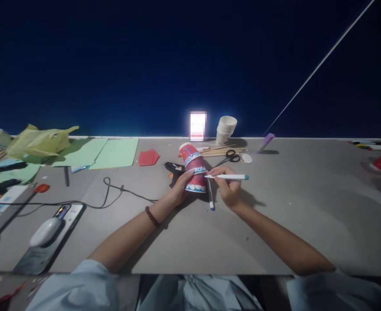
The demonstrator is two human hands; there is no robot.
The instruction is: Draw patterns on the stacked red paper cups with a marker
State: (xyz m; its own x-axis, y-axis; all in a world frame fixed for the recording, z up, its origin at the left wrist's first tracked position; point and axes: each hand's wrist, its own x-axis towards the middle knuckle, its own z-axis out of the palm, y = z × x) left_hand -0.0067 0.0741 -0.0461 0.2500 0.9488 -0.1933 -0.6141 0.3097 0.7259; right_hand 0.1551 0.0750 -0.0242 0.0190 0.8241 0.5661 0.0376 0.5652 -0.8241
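Observation:
My left hand (179,190) is wrapped round a stack of red paper cups with blue and white painted bands (195,168), tilted away from me on the grey table (290,207). My right hand (228,185) pinches a white marker with a teal end (227,176), its tip touching the lower cup's side. A second white pen with a blue cap (210,196) lies on the table between my hands. A dark bead bracelet (152,216) sits on my left wrist.
A black glue gun (174,169) with its cable (112,194) lies left of the cups. Behind are scissors (230,157), wooden sticks (221,150), stacked white cups (226,128), red paper (148,157) and green sheets (112,152). A power strip (49,233) lies near left.

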